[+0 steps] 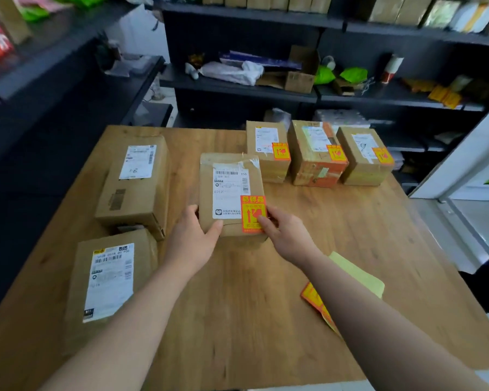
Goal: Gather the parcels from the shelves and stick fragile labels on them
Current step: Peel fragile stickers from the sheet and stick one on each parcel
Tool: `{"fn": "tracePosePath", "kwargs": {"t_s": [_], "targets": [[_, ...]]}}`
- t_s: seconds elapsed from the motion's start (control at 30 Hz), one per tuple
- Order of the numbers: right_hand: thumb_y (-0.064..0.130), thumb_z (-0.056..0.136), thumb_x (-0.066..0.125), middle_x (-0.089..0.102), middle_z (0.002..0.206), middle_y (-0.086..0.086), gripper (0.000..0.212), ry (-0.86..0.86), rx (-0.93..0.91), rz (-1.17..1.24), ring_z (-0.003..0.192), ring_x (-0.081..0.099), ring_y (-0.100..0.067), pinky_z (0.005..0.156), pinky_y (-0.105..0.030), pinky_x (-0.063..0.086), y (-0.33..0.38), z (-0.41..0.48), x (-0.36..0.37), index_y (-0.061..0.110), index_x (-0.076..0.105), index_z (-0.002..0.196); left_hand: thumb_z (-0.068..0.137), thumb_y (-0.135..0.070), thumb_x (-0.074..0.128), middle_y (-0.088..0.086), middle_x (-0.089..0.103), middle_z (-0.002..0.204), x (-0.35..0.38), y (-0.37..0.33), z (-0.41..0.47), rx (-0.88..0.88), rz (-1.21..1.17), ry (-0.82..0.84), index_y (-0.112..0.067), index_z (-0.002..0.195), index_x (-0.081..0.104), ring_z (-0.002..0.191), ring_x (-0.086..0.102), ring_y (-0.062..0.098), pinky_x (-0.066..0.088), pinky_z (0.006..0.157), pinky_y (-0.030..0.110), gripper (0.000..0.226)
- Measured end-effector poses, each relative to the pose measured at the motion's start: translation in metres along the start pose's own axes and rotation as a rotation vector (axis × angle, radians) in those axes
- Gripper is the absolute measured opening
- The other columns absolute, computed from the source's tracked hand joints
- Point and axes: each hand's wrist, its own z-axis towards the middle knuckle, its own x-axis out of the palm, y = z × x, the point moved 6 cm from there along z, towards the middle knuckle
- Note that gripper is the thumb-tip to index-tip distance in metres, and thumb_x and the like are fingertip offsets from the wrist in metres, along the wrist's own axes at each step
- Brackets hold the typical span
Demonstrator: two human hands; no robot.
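Left hand (194, 235) grips the middle parcel's (229, 190) near-left corner on the table (237, 306), right hand (285, 235) has fingers pressed flat on its orange fragile label (253, 213).

three parcels (316, 153) sit in a row at the table's (237, 292) far edge, one parcel (232, 193) before me, two boxes (124, 221) left.

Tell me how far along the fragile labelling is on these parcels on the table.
Done: three parcels in the far row each carry an orange fragile sticker. In hand: the left hand steadies the middle parcel while the right hand presses its sticker down. Left: the two parcels on the left show only white shipping labels. Spare stickers lie under the right forearm.
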Motion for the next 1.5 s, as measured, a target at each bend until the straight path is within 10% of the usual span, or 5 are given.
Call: {"fn": "tracePosePath", "kwargs": {"t_s": [0.73,0.87,1.13,1.33,1.5], "targets": [[0.028,0.102,0.034,0.062,0.101,-0.012,0.032,0.058,0.11,-0.125,0.085,0.054,-0.027,0.067,-0.031,0.037,0.003,0.298,0.058,0.004,0.055,0.107,0.093,-0.033,0.053,0.005,0.043,0.142,0.026,0.026,0.284,-0.116,0.153,0.109,-0.013,0.142,0.034,0.125,0.045,0.022,0.038,0.096,0.03,0.056],[0.028,0.101,0.034,0.061,0.105,-0.012,0.031,0.066,0.163,-0.135,0.086,0.054,-0.025,0.069,-0.032,0.041,-0.01,0.308,0.073,0.005,0.053,0.11,0.093,-0.037,0.052,0.006,0.039,0.147,0.037,0.041,0.298,-0.129,0.176,0.169,-0.012,0.146,0.029,0.131,0.04,0.023,0.036,0.107,0.04,0.063],[0.022,0.098,0.043,0.054,0.114,-0.01,0.023,-0.008,0.046,-0.342,0.104,0.052,-0.027,0.08,-0.035,0.043,0.016,0.283,0.063,0.006,0.049,0.113,0.096,-0.034,0.046,0.008,0.052,0.114,0.016,0.02,0.278,0.085,0.454,0.121,-0.009,0.113,0.046,0.097,0.051,0.023,0.042,0.078,0.033,0.03],[0.028,0.1,0.041,0.041,0.143,-0.01,0.042,0.039,-0.067,-0.532,0.13,0.04,-0.028,0.105,-0.036,0.034,0.064,0.225,0.075,0.007,0.04,0.136,0.096,-0.038,0.044,0.007,0.047,0.132,-0.046,0.019,0.215,0.244,0.63,0.049,-0.009,0.129,0.041,0.121,0.043,0.025,0.038,0.099,0.037,0.045],[0.033,0.096,0.044,0.055,0.122,-0.009,0.032,0.103,-0.172,-0.511,0.113,0.051,-0.028,0.094,-0.035,0.039,0.105,0.173,0.119,0.009,0.048,0.118,0.09,-0.045,0.051,0.006,0.045,0.134,-0.104,0.073,0.164,0.127,0.698,0.075,-0.01,0.133,0.036,0.12,0.042,0.024,0.038,0.098,0.034,0.056]]}}
